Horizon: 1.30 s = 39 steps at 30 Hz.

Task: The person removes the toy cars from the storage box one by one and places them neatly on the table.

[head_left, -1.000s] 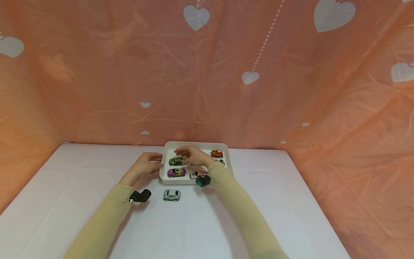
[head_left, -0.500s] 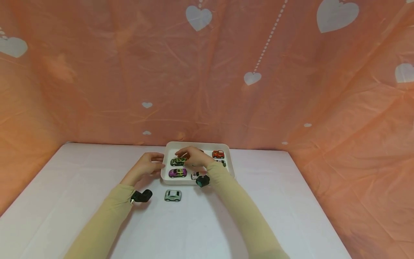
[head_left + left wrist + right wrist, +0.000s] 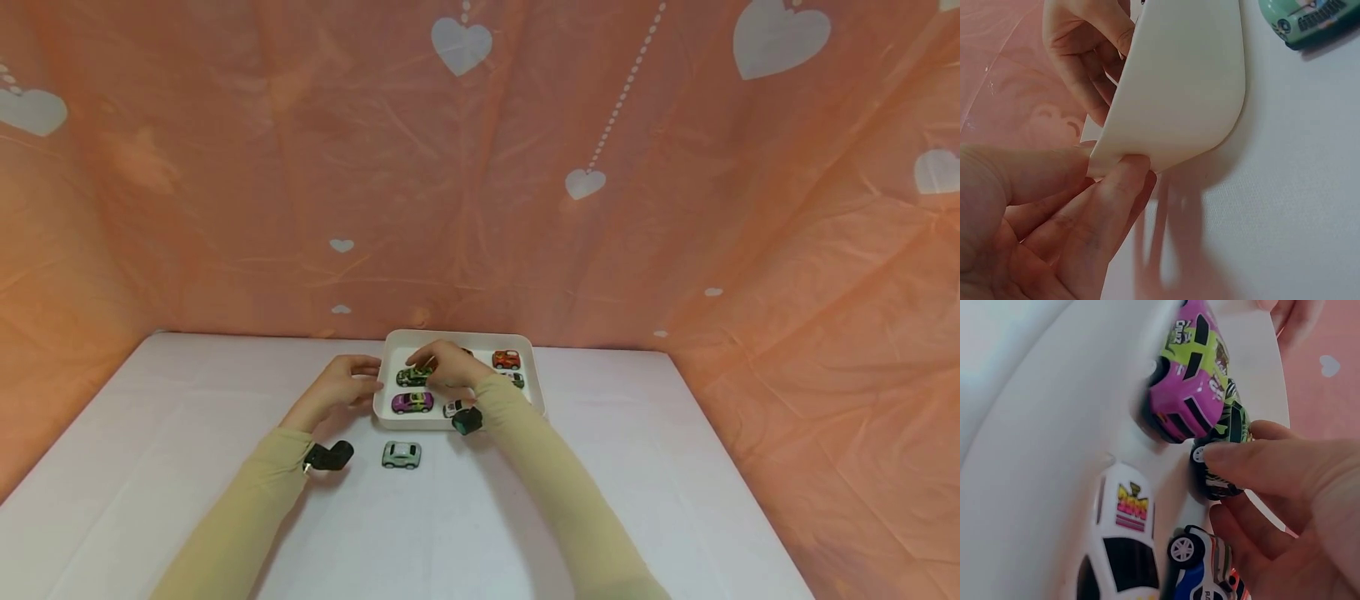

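Observation:
My right hand reaches into a white tray and pinches a green-and-black camouflage toy car between thumb and fingers. In the head view this toy car lies at the tray's left side, partly covered by the hand. My left hand is at the tray's left end. The left wrist view shows its thumb and fingers pinching the tray's rim at a corner. A purple-and-lime toy car sits beside the camouflage one, and a white toy car lies nearer the tray's front wall.
An orange toy car stands in the tray's back right corner. A blue-and-white toy car is below the right fingers in the right wrist view. Outside, a pale green toy car sits on the white table before the tray. An orange curtain hangs behind.
The right fingertips have come down a little around the camouflage toy car. My left hand stays at the tray's left end. The head view has shifted slightly.

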Tool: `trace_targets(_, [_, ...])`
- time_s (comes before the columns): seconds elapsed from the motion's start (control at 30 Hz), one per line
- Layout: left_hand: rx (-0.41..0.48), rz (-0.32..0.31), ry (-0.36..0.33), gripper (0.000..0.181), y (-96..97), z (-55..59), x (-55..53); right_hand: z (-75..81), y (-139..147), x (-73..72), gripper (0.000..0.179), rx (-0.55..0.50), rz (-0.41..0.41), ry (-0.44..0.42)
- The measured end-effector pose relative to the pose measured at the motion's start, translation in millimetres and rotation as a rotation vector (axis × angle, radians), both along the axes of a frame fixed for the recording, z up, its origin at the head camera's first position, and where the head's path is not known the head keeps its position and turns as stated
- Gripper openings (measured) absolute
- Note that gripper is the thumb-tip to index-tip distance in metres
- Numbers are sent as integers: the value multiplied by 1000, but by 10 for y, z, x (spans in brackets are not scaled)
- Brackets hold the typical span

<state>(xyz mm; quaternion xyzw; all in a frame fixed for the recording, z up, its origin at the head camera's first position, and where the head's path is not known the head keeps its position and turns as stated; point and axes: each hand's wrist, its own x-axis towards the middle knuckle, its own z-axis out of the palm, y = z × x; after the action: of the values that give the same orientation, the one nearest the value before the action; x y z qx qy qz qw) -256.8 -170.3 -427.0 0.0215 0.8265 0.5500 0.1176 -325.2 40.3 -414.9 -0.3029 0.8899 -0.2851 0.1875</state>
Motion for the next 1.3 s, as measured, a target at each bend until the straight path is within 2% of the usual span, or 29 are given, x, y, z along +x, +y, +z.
trace_targets(0.2, [-1, -1, -4, 48, 9, 0, -7, -5, 27, -2, 43, 10, -20, -9])
trace_targets(0.5, [34, -13, 18, 47, 3, -31, -36, -13, 64, -35, 43, -21, 0, -2])
trace_targets(0.83, [18, -6, 7, 47, -2, -32, -82, 69, 136, -77, 42, -76, 37, 34])
trace_targets(0.97, [17, -11, 2, 48, -6, -23, -89, 131, 169, -63, 42, -109, 36, 9])
trace_targets(1.2, [21, -14, 9, 48, 5, -30, -115, 227, 257, -51, 41, -129, 71, 54])
trace_targets(1.3, [20, -19, 11, 48, 6, -38, -124, 261, 315, -19, 41, -159, 81, 47])
